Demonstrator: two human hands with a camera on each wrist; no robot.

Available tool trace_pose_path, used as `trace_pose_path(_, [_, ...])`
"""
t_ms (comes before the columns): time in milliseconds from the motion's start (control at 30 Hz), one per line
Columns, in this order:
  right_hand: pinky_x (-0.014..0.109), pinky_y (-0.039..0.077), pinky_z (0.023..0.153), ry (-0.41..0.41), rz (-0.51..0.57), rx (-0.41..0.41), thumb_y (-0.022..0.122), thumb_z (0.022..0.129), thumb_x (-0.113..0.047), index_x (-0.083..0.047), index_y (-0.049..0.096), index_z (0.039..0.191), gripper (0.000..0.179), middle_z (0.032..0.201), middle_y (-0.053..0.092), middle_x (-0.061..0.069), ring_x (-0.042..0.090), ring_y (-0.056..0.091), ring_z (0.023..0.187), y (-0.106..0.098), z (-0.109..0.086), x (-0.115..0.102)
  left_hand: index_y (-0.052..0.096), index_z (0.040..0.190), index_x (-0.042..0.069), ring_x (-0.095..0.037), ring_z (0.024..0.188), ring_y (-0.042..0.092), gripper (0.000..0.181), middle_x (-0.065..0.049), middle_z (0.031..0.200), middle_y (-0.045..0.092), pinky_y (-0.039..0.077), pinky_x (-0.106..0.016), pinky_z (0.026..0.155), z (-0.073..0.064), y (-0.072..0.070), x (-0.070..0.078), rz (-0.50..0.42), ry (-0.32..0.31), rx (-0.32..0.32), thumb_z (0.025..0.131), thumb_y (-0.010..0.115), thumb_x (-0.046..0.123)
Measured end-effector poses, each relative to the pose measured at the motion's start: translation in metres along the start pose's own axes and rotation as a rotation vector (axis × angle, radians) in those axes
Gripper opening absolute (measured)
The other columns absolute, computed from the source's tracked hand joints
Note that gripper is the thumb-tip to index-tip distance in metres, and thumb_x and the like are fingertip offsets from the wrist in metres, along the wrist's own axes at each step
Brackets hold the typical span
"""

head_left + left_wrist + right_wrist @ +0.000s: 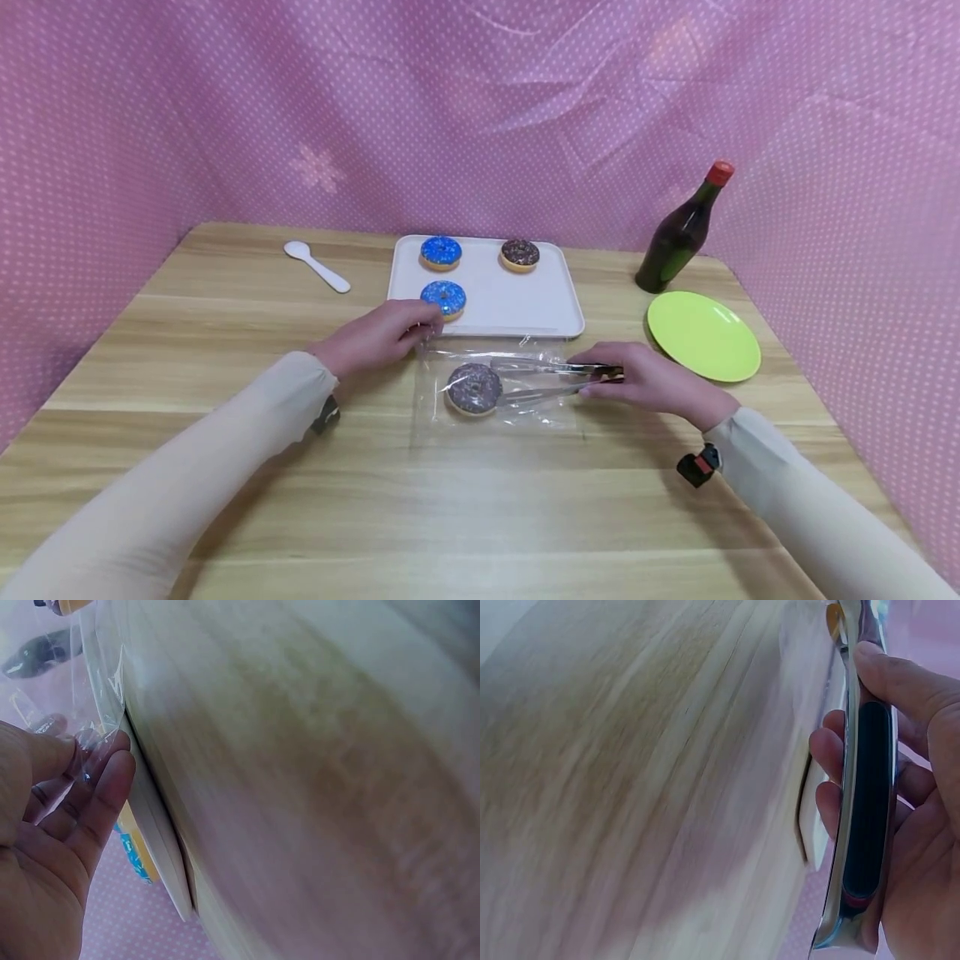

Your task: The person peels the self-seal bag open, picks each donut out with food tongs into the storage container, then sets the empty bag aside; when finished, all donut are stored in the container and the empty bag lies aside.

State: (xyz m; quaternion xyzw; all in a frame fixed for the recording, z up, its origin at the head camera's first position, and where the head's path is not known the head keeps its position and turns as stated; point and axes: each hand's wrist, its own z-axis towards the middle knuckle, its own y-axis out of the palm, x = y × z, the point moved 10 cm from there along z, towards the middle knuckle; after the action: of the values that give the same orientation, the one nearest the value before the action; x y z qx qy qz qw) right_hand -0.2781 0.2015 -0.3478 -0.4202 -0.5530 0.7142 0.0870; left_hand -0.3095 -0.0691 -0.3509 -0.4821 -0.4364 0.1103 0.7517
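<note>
At the front of the white tray (517, 302), my left hand (386, 332) pinches the edge of a clear plastic bag (94, 742) between thumb and fingers. A chocolate donut with sprinkles (474, 389) lies inside the bag (543, 418). My right hand (652, 379) grips metal tongs (866, 802) with dark handle grips. The tongs' arms reach into the bag from the right, their tips right at the donut's edge. Just beyond my left fingers, a blue donut (444, 293) sits on the tray, partly hidden by them.
Another blue donut (441, 248) and a chocolate donut (520, 252) rest at the tray's back. A white spoon (322, 269) lies to the left. On the right stand a dark bottle with a red cap (678, 237) and, in front of it, a lime-green plate (703, 335).
</note>
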Motion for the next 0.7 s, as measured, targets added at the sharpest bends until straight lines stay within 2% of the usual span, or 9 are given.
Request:
trace_pose_path(100, [0.028, 0.057, 0.082, -0.019, -0.006, 0.002, 0.083, 0.090, -0.017, -0.011, 0.073, 0.129, 0.040, 0.108, 0.077, 0.001, 0.014, 0.068, 0.092, 0.000, 0.004, -0.004, 0.068, 0.105, 0.008, -0.017, 0.094, 0.062, 0.013, -0.005, 0.100, 0.071, 0.057, -0.036, 0.090, 0.000, -0.001, -0.001, 0.003, -0.020, -0.004, 0.103, 0.058, 0.000])
trace_pose_path(300, [0.029, 0.056, 0.076, -0.070, -0.015, -0.001, 0.082, 0.091, -0.018, -0.011, 0.075, 0.127, 0.037, 0.105, 0.077, 0.000, 0.008, 0.064, 0.086, 0.001, 0.007, -0.012, 0.067, 0.104, 0.007, -0.017, 0.093, 0.061, 0.013, -0.006, 0.097, 0.069, 0.056, -0.037, 0.087, -0.001, -0.001, 0.000, -0.004, -0.009, -0.005, 0.103, 0.057, -0.001])
trace_pose_path(467, [0.025, 0.054, 0.073, -0.073, 0.010, -0.002, 0.081, 0.092, -0.020, -0.013, 0.075, 0.127, 0.036, 0.104, 0.077, -0.004, 0.002, 0.061, 0.083, 0.003, 0.007, -0.012, 0.068, 0.104, 0.008, -0.017, 0.092, 0.062, 0.014, -0.005, 0.097, 0.070, 0.057, -0.036, 0.087, -0.001, 0.000, 0.000, 0.004, -0.008, -0.006, 0.103, 0.057, -0.002])
trace_pose_path(700, [0.021, 0.052, 0.070, -0.094, 0.018, 0.025, 0.080, 0.092, -0.017, -0.011, 0.077, 0.124, 0.032, 0.102, 0.077, -0.005, 0.001, 0.060, 0.081, 0.003, 0.004, -0.010, 0.068, 0.104, 0.008, -0.018, 0.094, 0.063, 0.013, -0.004, 0.100, 0.071, 0.058, -0.037, 0.091, -0.001, -0.001, -0.001, 0.015, -0.022, -0.021, 0.103, 0.059, 0.000])
